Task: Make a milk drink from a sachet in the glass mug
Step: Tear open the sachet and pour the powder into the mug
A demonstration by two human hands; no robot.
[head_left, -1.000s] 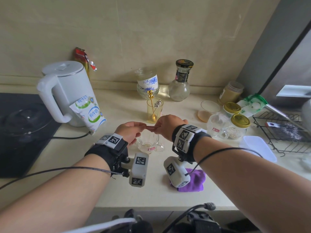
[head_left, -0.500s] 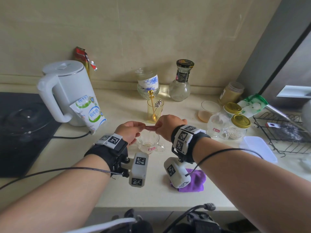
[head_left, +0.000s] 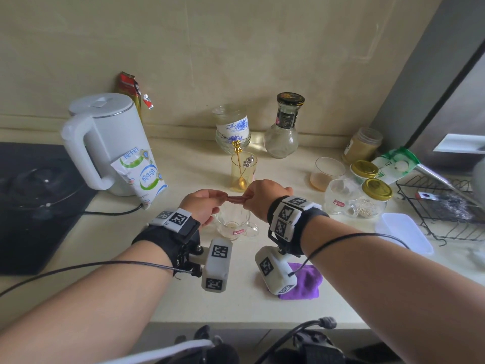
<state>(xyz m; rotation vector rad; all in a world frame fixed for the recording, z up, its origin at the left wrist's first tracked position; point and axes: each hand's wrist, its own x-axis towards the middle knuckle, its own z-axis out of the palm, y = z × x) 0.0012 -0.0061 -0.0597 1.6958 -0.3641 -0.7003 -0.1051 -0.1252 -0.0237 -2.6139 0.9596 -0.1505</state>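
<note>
A thin red-brown sachet (head_left: 235, 199) stretches level between my two hands, just above the glass mug (head_left: 234, 224). My left hand (head_left: 202, 206) pinches its left end and my right hand (head_left: 262, 197) pinches its right end. The mug stands on the counter below, clear, with a small red label and a little pale powder or liquid at the bottom. Whether the sachet is torn is not visible. A white kettle (head_left: 105, 140) stands at the left with a milk pouch (head_left: 141, 174) leaning on it.
Behind the mug is a yellow glass (head_left: 242, 174) with a gold spoon. Jars, a second glass mug (head_left: 341, 199), a clear tumbler and a wire rack (head_left: 446, 206) crowd the right. A purple cloth (head_left: 305, 282) lies near the front edge; a black hob (head_left: 29, 200) is left.
My hands have drawn slightly apart, so more of the sachet shows between them. Nothing else has moved.
</note>
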